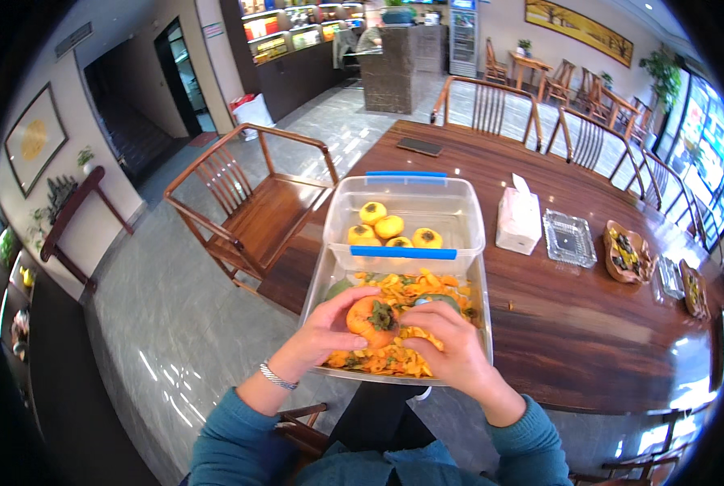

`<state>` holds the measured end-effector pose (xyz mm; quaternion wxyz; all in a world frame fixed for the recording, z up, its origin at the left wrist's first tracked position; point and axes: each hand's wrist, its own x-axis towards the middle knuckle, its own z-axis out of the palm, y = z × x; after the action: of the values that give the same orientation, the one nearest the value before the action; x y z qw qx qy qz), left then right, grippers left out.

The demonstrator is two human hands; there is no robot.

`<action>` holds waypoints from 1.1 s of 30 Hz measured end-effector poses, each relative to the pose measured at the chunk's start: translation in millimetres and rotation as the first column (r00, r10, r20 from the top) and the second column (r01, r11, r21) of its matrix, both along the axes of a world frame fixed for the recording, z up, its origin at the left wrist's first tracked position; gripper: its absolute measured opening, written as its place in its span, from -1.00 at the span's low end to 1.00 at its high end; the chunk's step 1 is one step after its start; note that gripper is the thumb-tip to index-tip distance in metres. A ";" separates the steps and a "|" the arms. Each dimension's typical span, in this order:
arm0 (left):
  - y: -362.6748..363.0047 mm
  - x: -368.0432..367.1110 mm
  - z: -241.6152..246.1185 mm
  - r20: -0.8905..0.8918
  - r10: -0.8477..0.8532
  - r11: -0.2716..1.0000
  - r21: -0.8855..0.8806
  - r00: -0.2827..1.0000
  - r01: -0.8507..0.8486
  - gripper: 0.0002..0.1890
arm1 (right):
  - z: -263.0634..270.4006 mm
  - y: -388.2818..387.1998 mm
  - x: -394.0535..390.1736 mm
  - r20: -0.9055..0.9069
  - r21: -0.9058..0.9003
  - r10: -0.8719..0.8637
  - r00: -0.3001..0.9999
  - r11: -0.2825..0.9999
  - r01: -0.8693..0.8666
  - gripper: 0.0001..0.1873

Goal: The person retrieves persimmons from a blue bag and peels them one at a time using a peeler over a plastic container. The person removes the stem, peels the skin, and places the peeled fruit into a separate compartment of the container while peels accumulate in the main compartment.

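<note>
An orange, unpeeled persimmon (363, 322) with its green-brown calyx turned to the right is held in my left hand (331, 328). My right hand (450, 343) is close against the calyx side, fingers bent; whether they pinch the leaves is hard to tell. Both hands are above a shallow tray (486, 328) strewn with orange persimmon peels (392, 361) and bits of calyx. A small blue object (422, 301) shows partly behind my right hand. Across the tray's far end stands a clear plastic box (453, 212) with blue clips, holding several peeled yellow persimmons (390, 226).
On the wooden table (568, 346) are a tissue pack (518, 222), a glass ashtray (569, 238), a wooden dish (629, 252) of small items and a dark flat object (419, 146). A wooden armchair (270, 212) stands left. A person (371, 39) is behind the far counter.
</note>
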<state>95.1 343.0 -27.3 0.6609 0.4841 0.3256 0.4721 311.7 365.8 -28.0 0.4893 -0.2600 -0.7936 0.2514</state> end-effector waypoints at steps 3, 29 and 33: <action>12.5 21.3 -17.5 0.186 0.045 0.999 -0.008 0.982 -0.044 -0.30 | -3.5 7.9 -8.9 0.000 0.059 -0.048 0.999 0.997 0.048 -0.80; 0.8 31.5 -20.7 0.097 0.170 0.985 -0.021 0.981 -0.169 -0.21 | -54.5 60.3 100.8 0.136 -0.360 -0.361 0.922 0.850 0.386 -0.81; -5.1 25.9 -30.2 0.112 0.232 0.973 -0.037 0.966 -0.229 -0.23 | -87.4 87.5 150.8 0.520 -0.055 -0.600 0.608 0.687 0.725 -0.85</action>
<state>120.9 337.9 -57.4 0.6251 0.4068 0.3465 0.5689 462.6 453.3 -115.5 0.3051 -0.6510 -0.6902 0.0824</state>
